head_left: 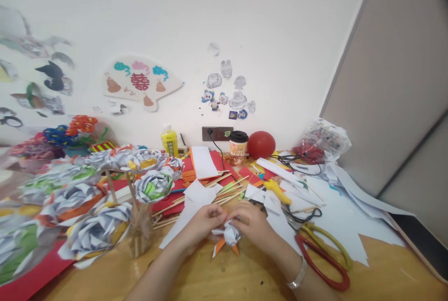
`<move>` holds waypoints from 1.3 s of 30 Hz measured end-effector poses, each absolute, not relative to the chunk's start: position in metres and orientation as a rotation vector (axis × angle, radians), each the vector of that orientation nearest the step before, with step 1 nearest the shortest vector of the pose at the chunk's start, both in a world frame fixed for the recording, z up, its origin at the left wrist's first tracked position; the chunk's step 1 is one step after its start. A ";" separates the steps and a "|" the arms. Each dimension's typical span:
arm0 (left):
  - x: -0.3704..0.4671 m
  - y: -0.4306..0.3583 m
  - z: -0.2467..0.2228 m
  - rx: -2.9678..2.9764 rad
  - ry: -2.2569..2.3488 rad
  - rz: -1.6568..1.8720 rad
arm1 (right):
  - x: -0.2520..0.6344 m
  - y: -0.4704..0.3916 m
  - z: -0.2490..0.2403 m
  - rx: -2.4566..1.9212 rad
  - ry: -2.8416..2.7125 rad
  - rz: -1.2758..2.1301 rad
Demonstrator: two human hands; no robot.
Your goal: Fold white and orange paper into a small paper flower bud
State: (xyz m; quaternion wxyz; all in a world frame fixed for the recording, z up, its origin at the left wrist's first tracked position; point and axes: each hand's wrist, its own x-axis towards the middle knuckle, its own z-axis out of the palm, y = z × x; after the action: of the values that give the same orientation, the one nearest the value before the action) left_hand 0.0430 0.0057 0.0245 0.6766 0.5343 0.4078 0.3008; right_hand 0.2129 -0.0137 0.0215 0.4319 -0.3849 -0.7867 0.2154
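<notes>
A small paper flower (231, 234) of folded white paper, with orange pointed pieces at its base, is between my hands just above the wooden table. My left hand (208, 219) is closed, its fingertips pinching the flower's left edge. Curled over the top and right side of the flower is my right hand (252, 221), also closed, with a silver bracelet on the wrist. My fingers hide part of the flower. White paper sheets (185, 221) and thin wooden sticks (231, 191) lie just beyond my hands. A yellow glue gun (276, 191) rests behind my right hand.
Large scissors (325, 259) lie right of my right forearm. Several finished paper flowers (94, 228) fill the left side, beside a container of sticks (140, 231). A lidded cup (238, 147), red balloon (261, 144) and yellow bottle (170, 141) stand by the wall. A phone (420, 240) lies far right.
</notes>
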 end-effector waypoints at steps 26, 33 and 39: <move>0.035 0.019 0.012 1.078 0.956 0.803 | 0.216 -0.030 0.044 -0.830 -2.305 0.296; 0.037 0.020 0.019 1.197 0.830 0.953 | 0.224 -0.011 0.031 -1.046 -1.607 0.611; 0.048 0.010 0.026 1.274 0.749 0.910 | 0.221 -0.003 0.025 -1.048 -1.374 1.099</move>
State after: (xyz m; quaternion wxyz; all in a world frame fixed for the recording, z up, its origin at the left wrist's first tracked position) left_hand 0.0476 0.0101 0.0260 0.6466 0.5599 0.3292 0.4000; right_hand 0.2205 -0.0033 0.0254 0.5201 -0.4370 -0.5730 0.4585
